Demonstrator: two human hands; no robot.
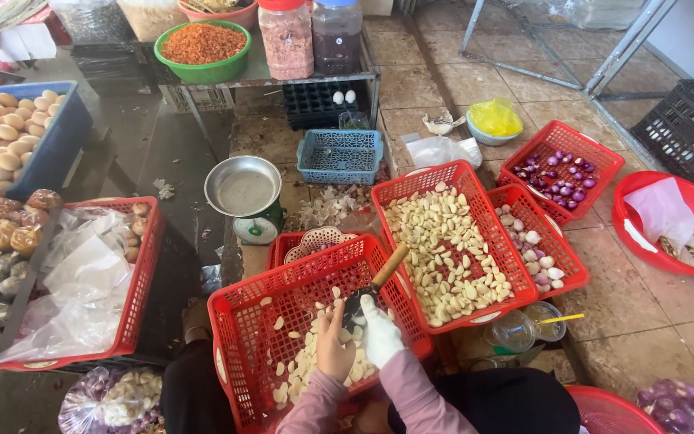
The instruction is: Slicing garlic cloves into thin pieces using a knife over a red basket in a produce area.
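Note:
My left hand [333,347] is bare and my right hand [381,334] wears a white glove. Both are held close together over a red plastic basket [238,321] that holds peeled garlic cloves [303,366]. A knife [373,285] with a wooden handle and a dark blade sticks up and to the right from between the hands. The gloved right hand grips it low, by the blade. The left hand's fingers are curled against the blade, apparently around a small clove that I cannot see clearly.
A second red basket [475,309] full of peeled garlic sits right of mine, with baskets of unpeeled cloves [533,251] and purple shallots [560,173] beyond. A scale with a metal pan [244,190] stands ahead. A red crate with plastic bags [140,281] is at the left.

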